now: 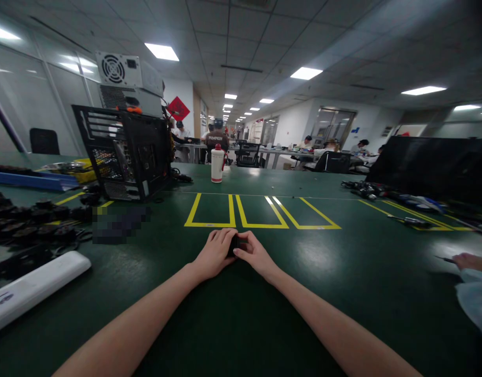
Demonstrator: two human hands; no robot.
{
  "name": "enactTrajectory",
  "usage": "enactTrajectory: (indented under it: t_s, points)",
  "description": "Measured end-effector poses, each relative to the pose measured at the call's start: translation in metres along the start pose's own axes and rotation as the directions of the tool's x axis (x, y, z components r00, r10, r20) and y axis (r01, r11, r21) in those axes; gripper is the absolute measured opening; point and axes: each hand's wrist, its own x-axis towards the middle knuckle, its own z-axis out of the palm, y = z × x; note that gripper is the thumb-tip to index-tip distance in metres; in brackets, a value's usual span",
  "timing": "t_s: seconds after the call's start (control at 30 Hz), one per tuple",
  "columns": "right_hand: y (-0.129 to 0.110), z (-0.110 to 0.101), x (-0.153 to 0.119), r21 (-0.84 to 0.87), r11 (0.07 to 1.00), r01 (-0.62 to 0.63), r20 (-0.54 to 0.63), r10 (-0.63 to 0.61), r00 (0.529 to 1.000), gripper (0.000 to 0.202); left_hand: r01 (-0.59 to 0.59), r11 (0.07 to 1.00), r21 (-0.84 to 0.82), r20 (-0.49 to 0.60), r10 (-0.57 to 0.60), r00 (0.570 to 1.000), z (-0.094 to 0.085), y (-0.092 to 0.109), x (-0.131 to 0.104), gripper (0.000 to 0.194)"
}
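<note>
- Tumbler (217, 166), white with a red lid, is standing upright on the green table (241, 324).
- A small black object (233, 245) is lying between the two hands, on the near side of the tumbler and slightly to its right; the fingers are hiding most of it, so its exact kind is not showing.
- The left hand (215, 254) is clamping the object's left side, its fingers curling over it and its thumb reaching along the near edge.
- The right hand (258, 256) is pinching the right side, thumb and index finger closing on it, with the object sitting at the fingertips rather than in the palm.
- Yellow tape outlines (262, 226) are running across the table between the tumbler and the hands.
- An open black computer case (134, 152) is standing left of the tumbler, with a power supply unit (121, 69) sitting above it.
- A white elongated case (40, 288) is lying nearer than the tumbler and far to its left, beside a heap of black cables (32, 217).
- A large black panel (433, 165) is standing well to the right of the tumbler.
- Another person's hand (470, 262) is holding a thin dark tool (445, 259), nearer than the tumbler and far to its right.
</note>
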Motion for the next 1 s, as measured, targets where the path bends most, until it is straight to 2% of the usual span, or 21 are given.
enactTrajectory:
  t_s: [0.17, 0.33, 0.43, 0.6, 0.8, 1.0]
  points:
    - [0.0028, 0.0014, 0.0025, -0.072, 0.997, 0.008, -0.098, -0.015, 0.995, 0.021, -0.002, 1.0, -0.015, 0.0, 0.002, 1.0, -0.0012, 0.0005, -0.0003, 0.059]
    - [0.0019, -0.0006, 0.0049, -0.103, 0.993, -0.062, -0.148, 0.046, 0.988, 0.03, 0.006, 1.0, -0.011, -0.005, -0.006, 1.0, -0.0019, 0.0013, 0.0002, 0.059]
    - [-0.0011, -0.001, 0.0033, -0.092, 0.993, -0.077, -0.119, 0.066, 0.991, 0.029, 0.01, 1.0, -0.014, -0.005, -0.01, 1.0, -0.0023, 0.0018, 0.0004, 0.06]
    - [0.0, -0.0001, -0.0006, -0.004, 1.0, -0.022, -0.034, 0.022, 0.999, 0.029, 0.017, 1.0, -0.021, 0.007, -0.017, 1.0, -0.0022, 0.0026, 0.0006, 0.062]
    - [0.0055, -0.0015, -0.001, -0.064, 0.998, 0.021, -0.075, -0.026, 0.997, 0.021, 0.027, 0.999, -0.021, -0.003, -0.027, 1.0, 0.0013, 0.001, 0.0022, 0.061]
    - [0.0012, -0.0019, 0.0006, -0.092, 0.995, -0.036, -0.075, 0.029, 0.997, 0.032, 0.032, 0.999, -0.018, -0.005, -0.032, 0.999, 0.0025, 0.0003, 0.0018, 0.059]
